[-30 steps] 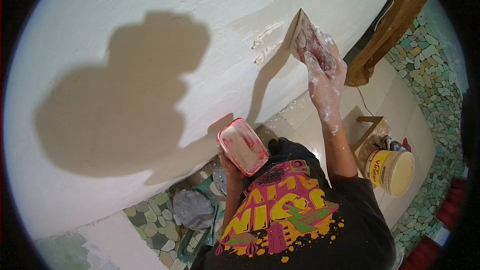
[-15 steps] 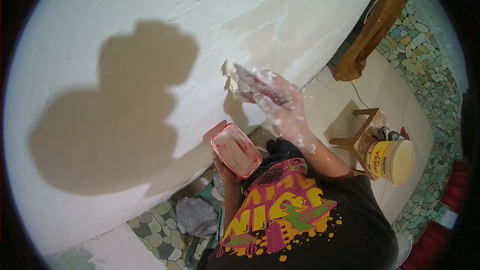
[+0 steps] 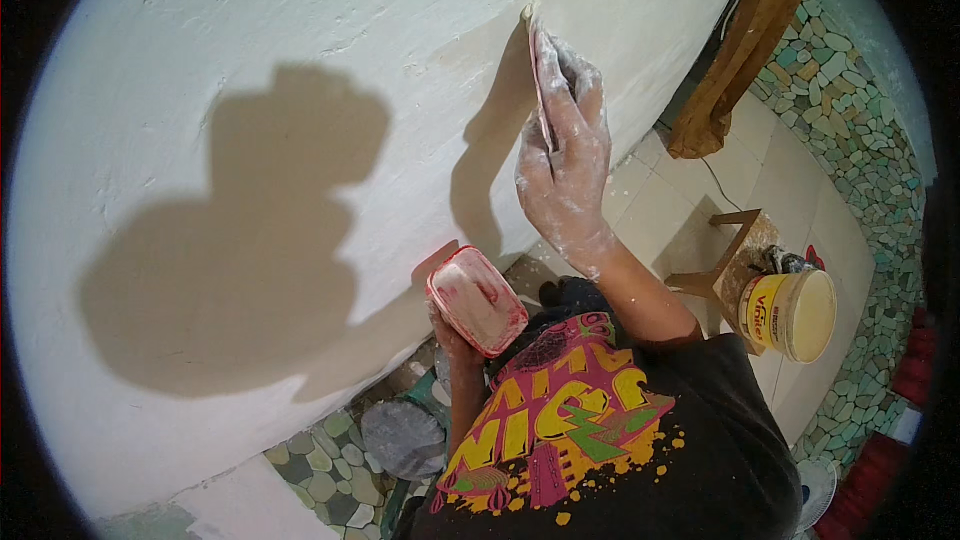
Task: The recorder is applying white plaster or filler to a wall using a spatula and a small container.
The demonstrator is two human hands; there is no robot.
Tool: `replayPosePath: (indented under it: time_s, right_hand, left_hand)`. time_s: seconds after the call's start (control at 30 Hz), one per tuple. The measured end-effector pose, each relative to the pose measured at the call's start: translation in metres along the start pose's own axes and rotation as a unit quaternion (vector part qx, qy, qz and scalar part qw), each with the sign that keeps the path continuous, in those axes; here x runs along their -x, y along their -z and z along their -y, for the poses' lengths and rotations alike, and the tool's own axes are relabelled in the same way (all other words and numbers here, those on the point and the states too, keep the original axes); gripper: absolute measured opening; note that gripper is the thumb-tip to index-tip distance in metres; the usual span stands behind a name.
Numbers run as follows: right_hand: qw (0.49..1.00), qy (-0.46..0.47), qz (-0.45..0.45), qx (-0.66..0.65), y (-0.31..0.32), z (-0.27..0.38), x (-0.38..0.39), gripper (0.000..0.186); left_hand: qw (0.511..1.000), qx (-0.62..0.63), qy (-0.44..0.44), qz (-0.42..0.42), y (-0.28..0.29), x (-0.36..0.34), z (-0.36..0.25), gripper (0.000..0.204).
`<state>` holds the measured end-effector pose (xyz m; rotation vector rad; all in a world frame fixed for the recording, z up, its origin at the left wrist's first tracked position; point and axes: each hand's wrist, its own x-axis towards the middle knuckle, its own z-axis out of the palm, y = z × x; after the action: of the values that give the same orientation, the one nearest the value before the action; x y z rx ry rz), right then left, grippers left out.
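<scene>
My right hand point(image 3: 568, 165), smeared white with filler, grips a thin flat filling knife point(image 3: 538, 75) seen nearly edge-on. A dab of pale filler sits at the blade's far edge, which looks to be against the white wall point(image 3: 420, 10). Around that spot lies a beige, freshly coated patch point(image 3: 585, 5). Low in front of my body, my left hand point(image 3: 455, 338) holds a red rectangular plastic tub point(image 3: 478, 300) from its left side, tilted so the inside shows. Pale filler coats the tub's floor and walls. Most of the left fingers are hidden behind it.
To the right, a small wooden stool point(image 3: 735, 265) stands on tiles beside a yellow-and-white bucket point(image 3: 790, 315). A brown wooden post point(image 3: 745, 50) rises at the wall's end. Below the tub is a round grey lid-like object point(image 3: 403, 438). A thin cable point(image 3: 718, 185) runs across the floor.
My right hand has swung up and away along the wall, turning the filling knife from face-on to edge-on. The tub in my left hand has hardly shifted.
</scene>
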<state>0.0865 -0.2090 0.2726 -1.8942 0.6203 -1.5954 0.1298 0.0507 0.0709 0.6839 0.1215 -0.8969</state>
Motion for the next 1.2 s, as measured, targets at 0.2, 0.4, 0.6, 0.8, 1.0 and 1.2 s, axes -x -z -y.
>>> replayPosePath:
  time_s: [0.2,0.4,0.6,0.8,1.0,1.2]
  right_hand:
    - [0.996,0.000,0.075,-0.046,0.018,-0.003,0.009,0.061]
    - [0.998,0.061,0.029,-0.003,0.030,-0.029,-0.007,0.054]
    - [0.973,0.204,0.075,0.081,0.030,-0.047,-0.034,0.047]
    - [0.932,0.236,0.251,0.115,0.052,-0.067,0.002,0.049]
    - [0.881,0.352,0.226,0.220,0.072,-0.053,-0.040,0.047]
    - [0.898,0.333,0.208,0.197,0.044,-0.092,-0.014,0.051]
  left_hand:
    - [1.000,-0.008,-0.001,-0.007,-0.009,0.001,0.000,0.076]
    - [1.000,-0.016,-0.007,-0.014,0.001,-0.002,0.002,0.074]
    - [0.999,-0.003,0.004,-0.033,0.006,-0.002,0.004,0.072]
    - [0.997,-0.049,-0.019,-0.052,0.007,-0.003,0.004,0.074]
    - [0.997,-0.063,-0.032,-0.024,-0.002,-0.005,0.004,0.074]
    - [0.997,-0.043,0.002,-0.059,0.007,-0.009,0.010,0.073]
